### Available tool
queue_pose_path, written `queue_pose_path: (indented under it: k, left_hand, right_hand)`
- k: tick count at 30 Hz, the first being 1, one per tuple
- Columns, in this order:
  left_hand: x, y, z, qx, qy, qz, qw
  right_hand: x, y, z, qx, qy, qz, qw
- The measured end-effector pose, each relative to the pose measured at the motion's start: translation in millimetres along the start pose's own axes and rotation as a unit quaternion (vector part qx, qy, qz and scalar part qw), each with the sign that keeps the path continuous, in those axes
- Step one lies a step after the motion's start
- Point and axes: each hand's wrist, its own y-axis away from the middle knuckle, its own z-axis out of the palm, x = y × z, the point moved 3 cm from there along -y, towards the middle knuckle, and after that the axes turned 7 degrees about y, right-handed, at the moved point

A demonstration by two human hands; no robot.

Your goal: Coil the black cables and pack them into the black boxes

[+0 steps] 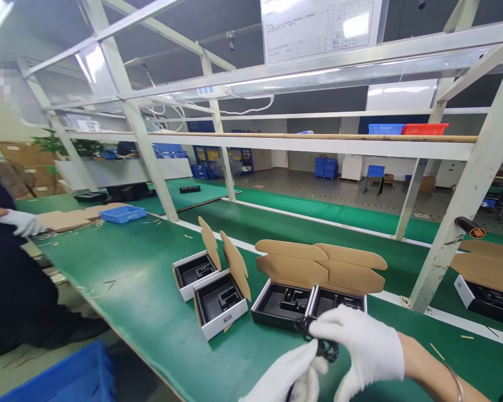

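Observation:
Both my hands wear white gloves and meet at the bottom of the view. My left hand [287, 377] and my right hand [360, 346] are closed together on a small black coiled cable [321, 343]. Just beyond them stand two open black boxes [283, 304] side by side with brown cardboard lids [318, 262] raised. The right box [339, 301] is partly hidden by my right hand. To their left, two white-sided open boxes [220, 304] hold black moulded trays.
A green bench mat [126, 279] runs away to the left. A co-worker's gloved hand [23, 223] rests on flat cardboard. A blue tray [123, 213] sits farther back. White frame posts [465, 212] rise from the bench. Another open box [490, 290] is at the right edge. A blue bin [62, 379] is below.

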Motion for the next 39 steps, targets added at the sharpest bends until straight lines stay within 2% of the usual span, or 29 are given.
queue_pose_path:
  k: [1,2,4,5,8,10,12,14,16,19,22,26,29,33,36,39]
  left_hand:
    - [13.5,-0.3,5.4,-0.03,-0.035,0.0,0.999]
    - [27.5,-0.5,8.1,-0.045,-0.082,-0.003,0.996]
    - [56.0,-3.5,5.7,-0.035,-0.201,0.006,0.979]
    - [69.8,-7.6,2.1,-0.014,-0.261,0.031,0.965]
    - [98.0,-30.3,-4.4,0.042,-0.344,0.13,0.929]
    - [100.8,-50.8,1.9,0.036,-0.331,0.152,0.931]
    - [95.3,-69.3,16.3,0.004,-0.31,0.144,0.94]
    - [88.1,-82.8,33.5,-0.039,-0.291,0.133,0.947]
    - [82.2,-92.2,48.0,-0.088,-0.275,0.105,0.951]
    - [78.1,-100.4,61.8,-0.193,-0.236,0.025,0.952]
    - [83.8,-103.1,63.7,-0.258,-0.228,-0.01,0.939]
    - [91.8,-109.5,47.2,-0.249,-0.312,0.023,0.917]
    - [81.1,-126.0,24.3,-0.215,-0.419,0.044,0.881]
    - [48.2,-149.0,-3.5,-0.158,-0.551,0.118,0.811]
    - [19.0,-150.8,-17.5,-0.127,-0.626,0.201,0.743]
    - [-7.7,-147.1,-30.6,-0.1,-0.673,0.262,0.685]
  right_hand:
    - [-9.0,3.9,-4.2,0.028,-0.023,-0.014,0.999]
    - [-12.5,7.9,-8.1,0.055,-0.039,0.003,0.998]
    - [-7.5,15.8,-15.5,0.101,-0.077,0.087,0.988]
    - [-1.9,19.2,-18.5,0.108,-0.111,0.136,0.978]
    - [10.6,24.1,-22.2,0.072,-0.228,0.24,0.941]
    - [12.2,22.4,-22.0,0.057,-0.274,0.253,0.926]
    - [13.1,20.3,-20.7,0.075,-0.275,0.252,0.925]
    - [16.9,21.3,-18.9,0.112,-0.23,0.259,0.931]
    - [23.8,26.3,-17.4,0.151,-0.148,0.285,0.935]
    - [34.7,35.6,-17.7,0.178,-0.01,0.305,0.935]
    - [42.2,40.6,-21.9,0.17,0.108,0.274,0.94]
    - [58.8,43.3,-18.1,0.096,0.154,0.306,0.935]
    - [76.1,39.8,5.9,0.012,0.149,0.334,0.93]
    - [94.6,23.3,51.2,-0.103,0.186,0.343,0.915]
    - [98.5,7.6,68.1,-0.128,0.204,0.334,0.911]
    - [94.0,1.8,71.0,-0.129,0.217,0.333,0.909]
